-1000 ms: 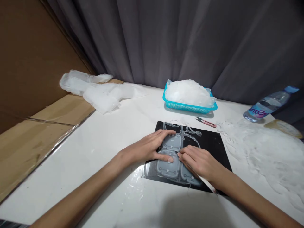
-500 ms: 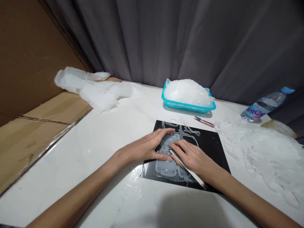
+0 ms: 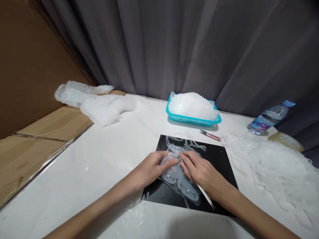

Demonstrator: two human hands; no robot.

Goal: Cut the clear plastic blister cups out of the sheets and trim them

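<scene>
A translucent moulded plastic sheet (image 3: 188,188) with rounded panels lies over a black mat (image 3: 219,166), tilted against the mat's edges. My left hand (image 3: 156,167) grips its left side, thumb on top and the other fingers partly hidden. In my right hand (image 3: 199,167) is a thin white stick-like tool (image 3: 205,196). Its tip points to the sheet beside my left thumb, and its lower end sticks out under my palm. Both hands nearly meet at the sheet's upper middle. Thin clear strips (image 3: 198,145) lie at the mat's top edge.
Behind the mat is a turquoise basket (image 3: 191,120) heaped with white translucent pieces. Small red-handled snips (image 3: 210,135) lie before it. To the right are a water bottle (image 3: 270,118), a tape roll (image 3: 286,141) and a scrap pile (image 3: 276,169). Plastic sheets (image 3: 99,106) and cardboard (image 3: 50,126) are left.
The plastic sheet has turned on the mat, its lower end swinging right. My left hand has closed from spread fingers onto its side. The view has tipped up slightly.
</scene>
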